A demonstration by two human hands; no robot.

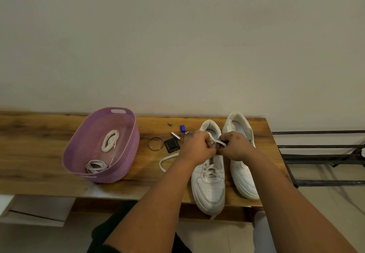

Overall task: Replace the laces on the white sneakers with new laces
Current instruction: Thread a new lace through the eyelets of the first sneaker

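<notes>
both hands, left (pixel 198 147) and right (pixel 235 146), pinch the lace (pixel 217 142) on the near shoe (pixel 209 185). it looks half laced. two lace coils (pixel 109 143) wait in the basket (pixel 130 154).

white sneakers (pixel 209 181), purple perforated basket (pixel 126 165), brown wood-grain table (pixel 39 134)

No text can be read; a faint mark inside the right sneaker (pixel 235 128) is too small to make out

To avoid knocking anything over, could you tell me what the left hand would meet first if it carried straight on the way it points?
Probably the right hand: the left hand points at it across the lace.
</notes>
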